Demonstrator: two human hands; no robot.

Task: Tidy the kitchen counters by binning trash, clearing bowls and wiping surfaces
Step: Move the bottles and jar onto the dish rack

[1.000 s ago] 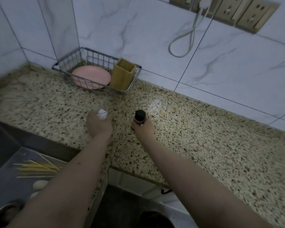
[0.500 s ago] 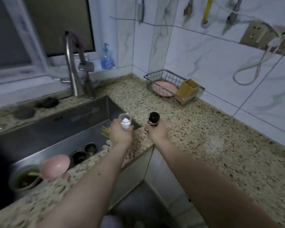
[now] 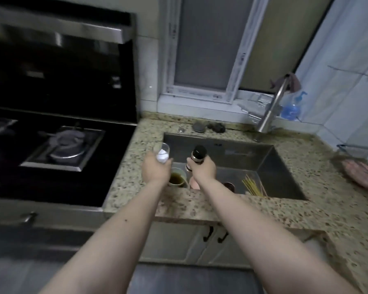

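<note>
From the head camera, the left hand (image 3: 156, 169) grips a small glass (image 3: 162, 154) with something white inside, and the right hand (image 3: 202, 169) grips a dark-capped bottle (image 3: 197, 155). Both are held over the sink (image 3: 270, 166), probably being carried off the counter (image 3: 319, 211) so it can be wiped.

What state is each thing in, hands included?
left hand: holds small glass
small glass: upright, white stuff inside
right hand: grips dark-capped bottle
dark-capped bottle: capped, tilted slightly, over the sink
sink: holds dishes and skewers, no water running
cup in sink: upright, brown liquid inside
skewers: lying bundled in sink
faucet: off
</note>
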